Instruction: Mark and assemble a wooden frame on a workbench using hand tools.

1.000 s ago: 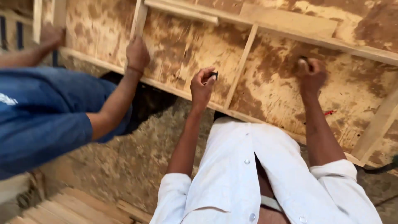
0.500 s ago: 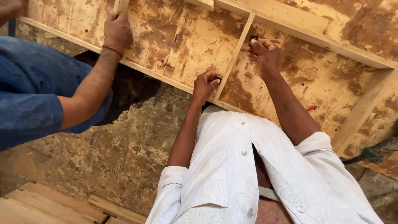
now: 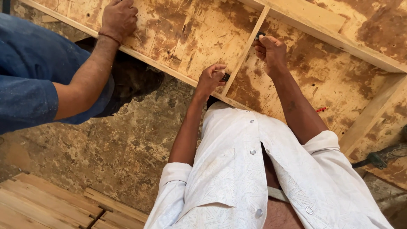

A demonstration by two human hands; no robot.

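Partly hidden: small dark thing in each fist. Left hand (image 3: 210, 79) and right hand (image 3: 271, 50) gripping beside wooden slat (image 3: 245, 48).

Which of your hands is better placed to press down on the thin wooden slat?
Right, probably. The right hand rests closed on the upper end of the slat, gripping something small and dark. The left hand sits beside the slat's lower end, pinching another small dark piece.

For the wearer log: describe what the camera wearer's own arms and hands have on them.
Both forearms are bare. The left hand and right hand wear no gloves, and no rings or watch show. White sleeves of a faintly patterned, snap-buttoned shirt are rolled to about the elbows. A small dark mark sits on the right forearm.
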